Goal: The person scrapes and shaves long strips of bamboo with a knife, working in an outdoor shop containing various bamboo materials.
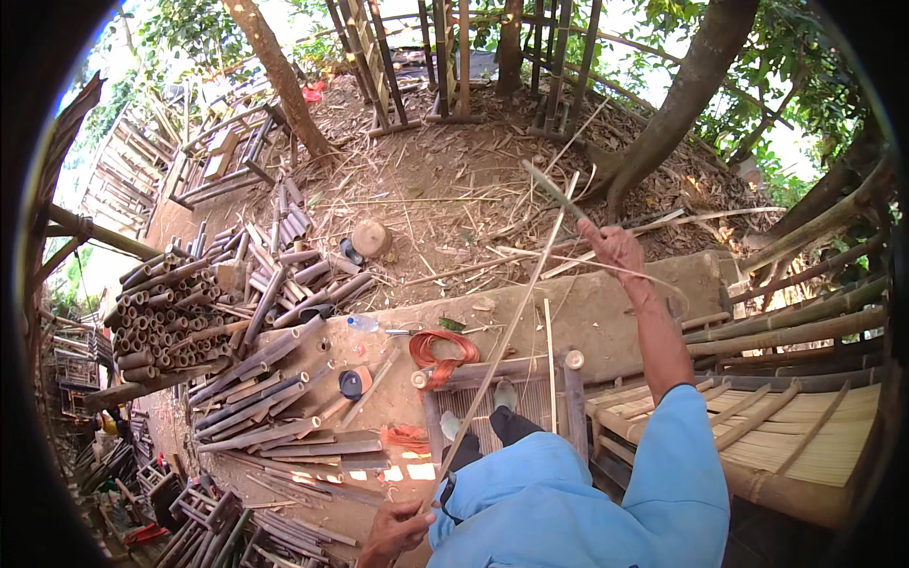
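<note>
The left hand (396,532) is curling its fingers around the lower end of a long strip (512,325), near the ground's lower edge. The strip is slanting up and away to the right, crossing close to the right hand (614,248). That hand is closing firmly around a grey-green, blade-like piece (549,186); whether the piece is touching the strip, one cannot tell. A thin curl (668,281) is trailing beside the right wrist.

Between the hands, the strip is passing above the slatted frame (502,370), on which the feet are resting. An orange coil (453,346) is lying at the frame's upper left corner. Beyond the frame's upper edge, the earth ledge (615,308) is running sideways. Room for moving is stretching between the bamboo pile (161,331) at left and the bamboo bed (776,426) at right.
</note>
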`<action>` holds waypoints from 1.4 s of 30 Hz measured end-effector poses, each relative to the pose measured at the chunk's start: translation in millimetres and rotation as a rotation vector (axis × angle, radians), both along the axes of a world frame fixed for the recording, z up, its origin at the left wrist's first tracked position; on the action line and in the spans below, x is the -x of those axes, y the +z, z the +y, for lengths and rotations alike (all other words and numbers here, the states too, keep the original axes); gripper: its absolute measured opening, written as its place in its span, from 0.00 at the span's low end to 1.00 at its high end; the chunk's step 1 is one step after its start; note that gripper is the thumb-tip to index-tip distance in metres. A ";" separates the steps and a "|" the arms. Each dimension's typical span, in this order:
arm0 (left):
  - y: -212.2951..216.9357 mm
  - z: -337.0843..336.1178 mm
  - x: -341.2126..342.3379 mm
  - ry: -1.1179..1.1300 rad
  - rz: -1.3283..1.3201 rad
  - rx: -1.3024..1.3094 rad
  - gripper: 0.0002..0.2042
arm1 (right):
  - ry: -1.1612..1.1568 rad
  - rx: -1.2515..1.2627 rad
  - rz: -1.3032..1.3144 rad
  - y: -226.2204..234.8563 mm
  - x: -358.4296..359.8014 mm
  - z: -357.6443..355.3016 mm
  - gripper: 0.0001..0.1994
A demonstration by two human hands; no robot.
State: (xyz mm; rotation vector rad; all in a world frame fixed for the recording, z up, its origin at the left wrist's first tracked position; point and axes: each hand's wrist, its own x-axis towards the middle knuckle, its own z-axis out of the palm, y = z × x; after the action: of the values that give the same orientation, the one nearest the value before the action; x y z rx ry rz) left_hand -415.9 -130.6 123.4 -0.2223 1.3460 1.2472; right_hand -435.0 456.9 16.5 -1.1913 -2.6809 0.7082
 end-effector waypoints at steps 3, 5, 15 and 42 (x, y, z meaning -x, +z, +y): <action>13.5 -29.1 -7.2 0.022 -0.086 0.088 0.11 | -0.077 -0.011 -0.005 -3.5 -0.5 27.0 0.48; 13.9 -45.9 -2.3 0.019 -0.102 0.126 0.11 | -0.250 0.044 0.088 -8.9 -10.4 54.7 0.49; -57.4 98.4 67.3 0.173 -0.006 -0.254 0.19 | 0.307 0.166 0.291 -29.9 -14.5 -158.4 0.31; -36.7 -92.2 31.5 -0.014 0.808 -0.035 0.13 | -0.386 0.146 0.157 -47.0 -24.3 65.3 0.43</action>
State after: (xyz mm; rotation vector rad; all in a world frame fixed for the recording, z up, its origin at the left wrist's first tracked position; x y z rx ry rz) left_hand -447.4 -222.8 86.7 0.3600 1.9934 1.4089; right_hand -410.8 522.2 -30.5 -1.5565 -2.2110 0.8968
